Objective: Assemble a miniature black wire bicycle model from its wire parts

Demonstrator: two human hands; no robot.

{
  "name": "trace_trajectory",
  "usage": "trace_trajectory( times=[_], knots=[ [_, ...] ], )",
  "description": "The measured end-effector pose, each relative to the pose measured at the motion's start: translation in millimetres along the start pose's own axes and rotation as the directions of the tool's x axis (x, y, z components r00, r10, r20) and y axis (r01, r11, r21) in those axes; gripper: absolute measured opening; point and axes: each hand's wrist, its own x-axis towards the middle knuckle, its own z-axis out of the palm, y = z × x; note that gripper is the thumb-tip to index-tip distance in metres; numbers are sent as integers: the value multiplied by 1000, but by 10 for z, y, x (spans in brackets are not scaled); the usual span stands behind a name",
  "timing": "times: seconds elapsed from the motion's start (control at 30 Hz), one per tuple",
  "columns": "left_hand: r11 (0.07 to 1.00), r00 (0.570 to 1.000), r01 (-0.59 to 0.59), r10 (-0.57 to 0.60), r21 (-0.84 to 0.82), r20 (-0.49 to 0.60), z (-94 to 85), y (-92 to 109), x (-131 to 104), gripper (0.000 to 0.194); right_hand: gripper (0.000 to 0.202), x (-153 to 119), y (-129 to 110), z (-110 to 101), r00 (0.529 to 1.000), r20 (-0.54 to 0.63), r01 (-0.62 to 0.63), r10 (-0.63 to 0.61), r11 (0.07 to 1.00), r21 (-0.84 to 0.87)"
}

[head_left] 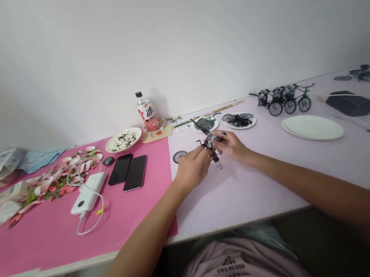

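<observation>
Over the pale part of the table, my left hand and my right hand are closed on a partly assembled miniature bicycle. My fingers hide much of it, and its finer parts are too small to make out. Just beyond my left hand lies a loose toy wheel. Behind the hands, a small plate carries green and dark wheel-like parts. A second plate beside it holds a heap of black parts.
Several miniature bicycles stand at the back right, behind stacked white plates. A dark tray-like piece lies farther right. On the pink side are a drink bottle, a plate of small pieces, phones and a power bank.
</observation>
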Motion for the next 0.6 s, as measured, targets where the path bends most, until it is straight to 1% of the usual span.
trace_trajectory(
  times=[0.03, 0.07, 0.1, 0.17, 0.23, 0.3, 0.33, 0.4, 0.53, 0.6],
  knots=[
    [988, 994, 92, -99, -127, -50, 8, 1, 3, 9, 35, -1, 0, -5, 1000, 5, -3, 3, 1000, -12],
    [948, 974, 183, -211, -260, -83, 17, -3, 9, 7, 37, -3, -4, -7, 1000, 1, -2, 2, 999, -40],
    [884, 941, 264, -325, -385, -100, 29, -15, 16, 10, 38, -5, -10, -8, 1000, -14, 5, -6, 997, -83],
    [715, 850, 388, -521, -582, -73, 59, -61, 35, 23, 41, -9, -21, -2, 997, -63, 33, -45, 984, -178],
    [557, 758, 450, -652, -698, -31, 94, -122, 52, 37, 42, -12, -27, 11, 988, -108, 79, -108, 966, -245],
    [443, 693, 466, -721, -766, 4, 126, -177, 64, 49, 43, -14, -25, 26, 976, -137, 127, -168, 955, -267],
    [407, 675, 465, -738, -786, 17, 138, -196, 68, 52, 43, -17, -23, 34, 971, -143, 149, -191, 954, -261],
    [367, 657, 460, -753, -809, 32, 152, -210, 72, 55, 44, -28, -24, 52, 966, -146, 179, -213, 960, -216],
    [327, 653, 474, -753, -817, 77, 154, -171, 75, 56, 47, -70, -33, 97, 971, -138, 184, -193, 980, -71],
    [307, 651, 490, -751, -816, 108, 154, -149, 73, 58, 49, -93, -29, 122, 973, -141, 178, -180, 984, -28]
  ],
)
